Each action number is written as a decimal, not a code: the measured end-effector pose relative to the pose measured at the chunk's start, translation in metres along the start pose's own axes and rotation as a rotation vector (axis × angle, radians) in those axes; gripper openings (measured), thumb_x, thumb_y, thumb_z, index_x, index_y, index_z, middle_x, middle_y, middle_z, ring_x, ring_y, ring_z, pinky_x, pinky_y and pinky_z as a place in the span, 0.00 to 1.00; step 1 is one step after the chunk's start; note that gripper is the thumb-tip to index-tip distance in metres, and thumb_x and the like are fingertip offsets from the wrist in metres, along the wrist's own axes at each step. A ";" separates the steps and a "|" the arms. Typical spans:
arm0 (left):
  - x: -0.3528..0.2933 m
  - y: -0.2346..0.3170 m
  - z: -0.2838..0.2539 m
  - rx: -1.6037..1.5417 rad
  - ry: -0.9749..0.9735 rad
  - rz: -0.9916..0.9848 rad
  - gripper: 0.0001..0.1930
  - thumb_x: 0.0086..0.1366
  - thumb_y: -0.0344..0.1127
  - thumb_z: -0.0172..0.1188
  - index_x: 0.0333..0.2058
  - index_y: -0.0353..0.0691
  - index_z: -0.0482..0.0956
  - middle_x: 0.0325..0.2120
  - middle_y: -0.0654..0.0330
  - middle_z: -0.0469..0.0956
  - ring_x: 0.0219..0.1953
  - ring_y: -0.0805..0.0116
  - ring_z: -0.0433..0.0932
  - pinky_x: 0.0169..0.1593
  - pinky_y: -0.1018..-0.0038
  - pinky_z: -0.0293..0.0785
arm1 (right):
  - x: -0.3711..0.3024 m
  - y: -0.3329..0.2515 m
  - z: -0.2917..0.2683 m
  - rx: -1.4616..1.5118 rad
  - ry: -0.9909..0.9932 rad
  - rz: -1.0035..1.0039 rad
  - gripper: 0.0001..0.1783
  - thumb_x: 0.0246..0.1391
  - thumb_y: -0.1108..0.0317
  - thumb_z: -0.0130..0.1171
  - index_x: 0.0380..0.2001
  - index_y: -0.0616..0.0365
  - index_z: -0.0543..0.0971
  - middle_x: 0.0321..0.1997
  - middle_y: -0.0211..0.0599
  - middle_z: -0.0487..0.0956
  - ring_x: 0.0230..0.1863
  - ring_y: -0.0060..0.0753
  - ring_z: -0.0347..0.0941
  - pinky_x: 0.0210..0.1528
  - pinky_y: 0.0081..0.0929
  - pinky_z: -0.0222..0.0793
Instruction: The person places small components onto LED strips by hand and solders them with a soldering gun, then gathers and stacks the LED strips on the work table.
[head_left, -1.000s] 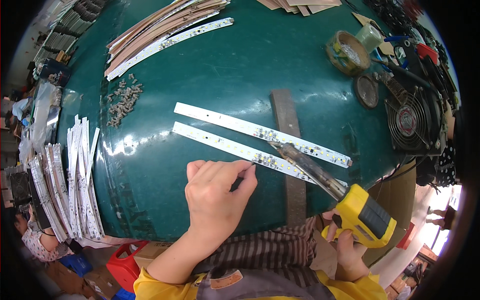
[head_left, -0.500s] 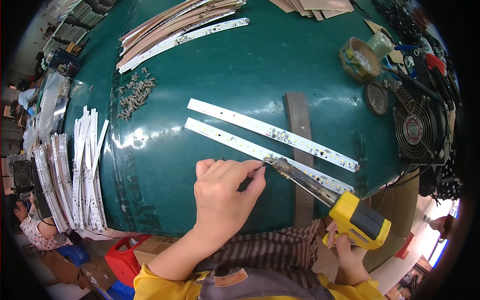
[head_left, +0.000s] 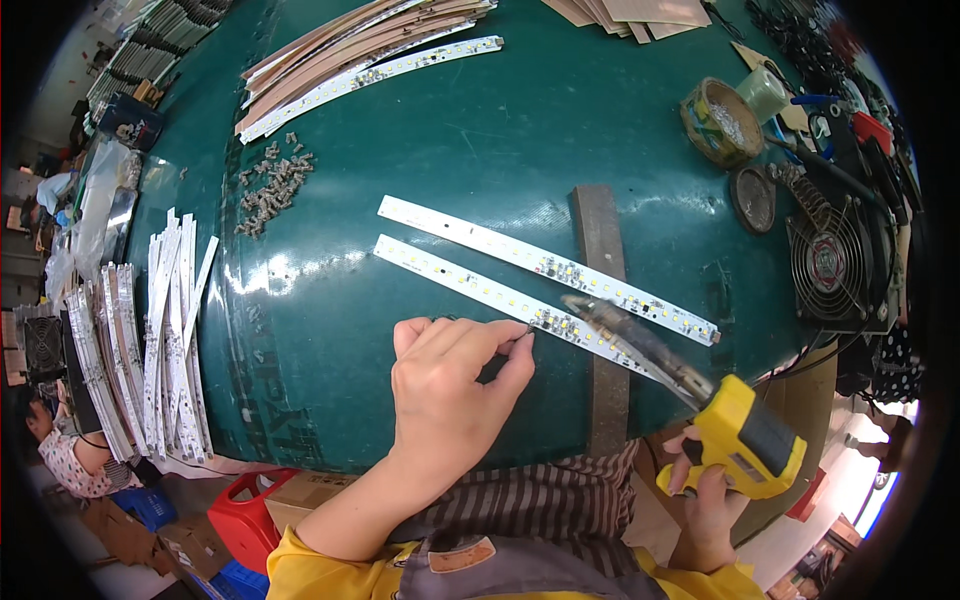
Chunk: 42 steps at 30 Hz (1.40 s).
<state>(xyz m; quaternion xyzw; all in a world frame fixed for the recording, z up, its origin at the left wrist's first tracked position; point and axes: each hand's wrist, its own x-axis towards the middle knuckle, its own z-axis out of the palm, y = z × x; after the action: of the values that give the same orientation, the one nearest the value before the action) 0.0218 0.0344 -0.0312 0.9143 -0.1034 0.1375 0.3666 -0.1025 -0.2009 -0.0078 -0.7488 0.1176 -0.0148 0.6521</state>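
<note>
Two white LED circuit strips lie slanted on the green table, their right parts crossing a dark bar. My left hand is pinched at the front edge of the nearer strip; a tiny dark part shows at its fingertips, too small to name. In my right hand is a yellow and black soldering gun, gripped by its handle. The gun's metal tip hangs over the nearer strip, a little right of my left fingertips and apart from them. Motion slightly blurs its barrel.
Small metal parts lie heaped at the left. Beyond them rest stacked strips with brown sheets; more strips lie at the left edge. A round tub, a small dark dish and a fan stand at the right.
My right hand has drawn the soldering gun rightward, and its tip has come away from my left fingertips. The left hand stays almost in place, still pinched.
</note>
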 end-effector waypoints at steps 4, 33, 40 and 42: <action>-0.001 -0.001 -0.001 0.000 0.020 -0.003 0.07 0.48 0.26 0.71 0.27 0.42 0.84 0.19 0.66 0.80 0.22 0.71 0.76 0.37 0.74 0.64 | 0.008 0.000 0.001 0.066 0.074 -0.017 0.29 0.62 0.50 0.57 0.51 0.68 0.71 0.39 0.45 0.78 0.22 0.22 0.69 0.26 0.17 0.63; 0.052 -0.142 -0.109 0.379 0.335 -0.339 0.09 0.57 0.31 0.68 0.36 0.34 0.85 0.27 0.53 0.84 0.30 0.65 0.83 0.39 0.74 0.75 | 0.026 0.018 -0.003 -0.197 0.332 -0.143 0.32 0.48 0.89 0.59 0.58 0.63 0.66 0.52 0.38 0.70 0.42 0.22 0.68 0.46 0.17 0.66; 0.052 -0.139 -0.106 0.354 0.301 -0.216 0.08 0.56 0.29 0.68 0.36 0.34 0.86 0.31 0.54 0.84 0.34 0.66 0.83 0.42 0.75 0.74 | 0.034 0.001 0.005 -0.511 0.259 -0.059 0.31 0.41 0.82 0.70 0.51 0.61 0.72 0.43 0.30 0.76 0.34 0.16 0.67 0.37 0.16 0.65; 0.051 -0.139 -0.102 0.328 0.320 -0.245 0.09 0.56 0.30 0.69 0.36 0.35 0.86 0.30 0.56 0.84 0.35 0.68 0.82 0.44 0.76 0.74 | 0.038 -0.002 0.016 -0.604 0.342 -0.159 0.26 0.42 0.79 0.72 0.46 0.61 0.75 0.39 0.32 0.80 0.28 0.19 0.70 0.35 0.18 0.67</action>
<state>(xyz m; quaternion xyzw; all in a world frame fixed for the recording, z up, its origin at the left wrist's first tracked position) 0.0919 0.2005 -0.0330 0.9339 0.0910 0.2499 0.2388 -0.0625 -0.1923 -0.0128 -0.9013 0.1656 -0.1552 0.3690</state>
